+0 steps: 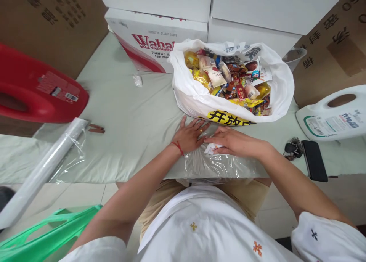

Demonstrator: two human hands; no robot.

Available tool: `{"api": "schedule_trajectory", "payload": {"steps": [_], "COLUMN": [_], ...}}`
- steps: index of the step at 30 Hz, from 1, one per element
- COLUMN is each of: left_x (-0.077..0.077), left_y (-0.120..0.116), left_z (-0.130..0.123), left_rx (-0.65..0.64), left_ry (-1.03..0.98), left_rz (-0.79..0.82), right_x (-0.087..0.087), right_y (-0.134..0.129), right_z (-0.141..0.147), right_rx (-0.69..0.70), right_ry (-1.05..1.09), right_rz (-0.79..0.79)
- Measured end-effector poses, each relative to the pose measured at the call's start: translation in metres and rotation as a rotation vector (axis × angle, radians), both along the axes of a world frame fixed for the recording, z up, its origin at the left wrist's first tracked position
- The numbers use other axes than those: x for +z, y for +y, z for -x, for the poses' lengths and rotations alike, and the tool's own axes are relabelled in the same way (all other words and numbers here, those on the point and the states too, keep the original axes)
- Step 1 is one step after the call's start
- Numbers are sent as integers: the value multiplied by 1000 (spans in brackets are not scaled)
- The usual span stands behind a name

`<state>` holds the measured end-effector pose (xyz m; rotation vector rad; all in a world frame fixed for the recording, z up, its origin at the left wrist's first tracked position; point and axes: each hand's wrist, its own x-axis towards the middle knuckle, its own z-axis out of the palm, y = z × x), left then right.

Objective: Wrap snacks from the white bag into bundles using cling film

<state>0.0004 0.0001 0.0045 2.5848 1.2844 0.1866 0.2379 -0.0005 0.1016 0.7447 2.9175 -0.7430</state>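
Note:
My left hand lies flat with its fingers spread at the left end of a sheet of clear plastic film, close to the table's front edge. A red string circles its wrist. Beside it, my right hand has its fingers closed around a small white packet with orange marks, over the film. The two hands nearly meet at their fingertips. Just beyond them stands a white plastic bag, open at the top and full of wrapped snacks.
A red jug and a roll of clear film are at the left. Cartons line the back. At the right are a white detergent bottle, keys and a black phone. A green bag hangs lower left.

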Motion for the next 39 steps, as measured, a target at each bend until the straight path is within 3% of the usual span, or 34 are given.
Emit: {"api": "schedule_trajectory", "payload": {"steps": [4, 10, 13, 22, 28, 35, 39], "left_x": [1, 1, 1, 0, -3, -3, -4], "left_y": [0, 1, 1, 0, 0, 1, 1], "left_z": [1, 0, 0, 0, -2, -2, -2], "left_rx": [-6, -13, -2, 1, 28, 24, 32], "left_ry": [16, 26, 28, 16, -20, -16, -25], "left_rz": [8, 18, 23, 30, 4, 6, -9], "right_x": [-10, -15, -25, -45, -41, -42, -28], "right_y": [8, -37, -46, -30, -55, -55, -63], "right_z": [4, 3, -2, -9, -20, -31, -34], "right_rx": [-121, -268, -309, -160, -200, -205, -187], "right_ry": [-64, -203, -252, -126, -85, -165, -237], "right_rz": [-178, -223, -244, -286, -398, -261, -265]}}
